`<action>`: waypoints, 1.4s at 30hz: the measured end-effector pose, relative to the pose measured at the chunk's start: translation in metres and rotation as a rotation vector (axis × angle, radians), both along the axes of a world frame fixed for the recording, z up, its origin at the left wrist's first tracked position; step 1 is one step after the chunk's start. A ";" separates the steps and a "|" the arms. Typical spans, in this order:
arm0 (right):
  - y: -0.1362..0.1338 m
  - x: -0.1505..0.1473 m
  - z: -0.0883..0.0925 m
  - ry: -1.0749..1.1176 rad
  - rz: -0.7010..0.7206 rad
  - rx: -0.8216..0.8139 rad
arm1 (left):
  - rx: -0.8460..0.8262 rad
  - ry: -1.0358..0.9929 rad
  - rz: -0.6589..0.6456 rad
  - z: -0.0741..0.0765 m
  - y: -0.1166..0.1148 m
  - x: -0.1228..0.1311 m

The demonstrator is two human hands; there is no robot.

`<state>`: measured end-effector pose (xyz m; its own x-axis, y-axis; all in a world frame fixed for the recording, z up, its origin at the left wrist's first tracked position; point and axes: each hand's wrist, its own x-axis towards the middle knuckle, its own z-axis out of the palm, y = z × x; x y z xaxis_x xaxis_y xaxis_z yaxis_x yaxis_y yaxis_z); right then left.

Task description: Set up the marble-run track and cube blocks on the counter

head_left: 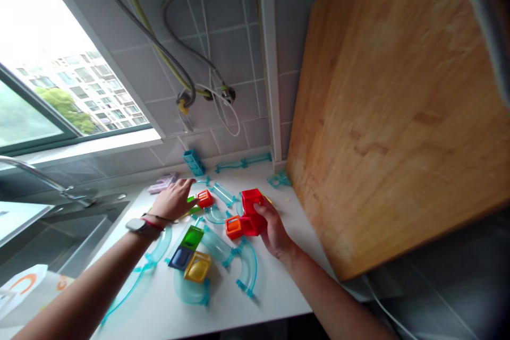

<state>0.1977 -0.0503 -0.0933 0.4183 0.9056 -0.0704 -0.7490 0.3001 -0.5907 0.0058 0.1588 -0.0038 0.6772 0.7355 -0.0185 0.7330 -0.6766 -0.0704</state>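
Note:
My right hand (274, 228) is closed round a red block piece (252, 223), with another red cube (250, 201) joined or pressed above it. An orange cube (233, 227) sits just left of the red piece. My left hand (175, 199) reaches over the counter with its fingers apart, beside a small red-orange block (204, 198) and green pieces that it partly hides. Whether its fingertips touch them is unclear. Nearer to me lie a green block (192, 237), a dark blue block (181, 258) and a yellow block (197, 267), side by side.
Clear blue track pieces (248, 265) are scattered on the white counter (274, 297). A blue block tower (193, 162) stands by the tiled wall. A large wooden board (390, 117) rises at the right. The sink and faucet (59, 186) are at the left.

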 end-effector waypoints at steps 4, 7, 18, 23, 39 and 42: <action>0.000 -0.003 0.002 0.063 -0.025 0.014 | -0.262 -0.444 -0.212 0.011 -0.092 0.002; -0.002 -0.006 0.003 0.102 0.034 0.029 | -0.469 -0.731 -0.153 -0.004 -0.151 0.011; -0.007 -0.012 0.004 0.016 0.239 0.112 | -0.576 -1.028 0.020 -0.031 -0.190 0.016; -0.005 -0.009 0.000 0.025 0.258 0.055 | -0.825 -1.305 0.166 -0.033 -0.200 0.000; -0.008 -0.006 -0.005 -0.041 0.281 0.063 | -1.676 -1.694 0.476 -0.038 -0.212 -0.014; -0.010 -0.007 -0.005 -0.066 0.312 0.107 | -1.806 -1.725 0.506 -0.043 -0.213 -0.011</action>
<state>0.1907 -0.0603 -0.0980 0.1203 0.9915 0.0505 -0.7755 0.1255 -0.6188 -0.0055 -0.0542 -0.0464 0.6363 0.6735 -0.3763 -0.4084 0.7078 0.5764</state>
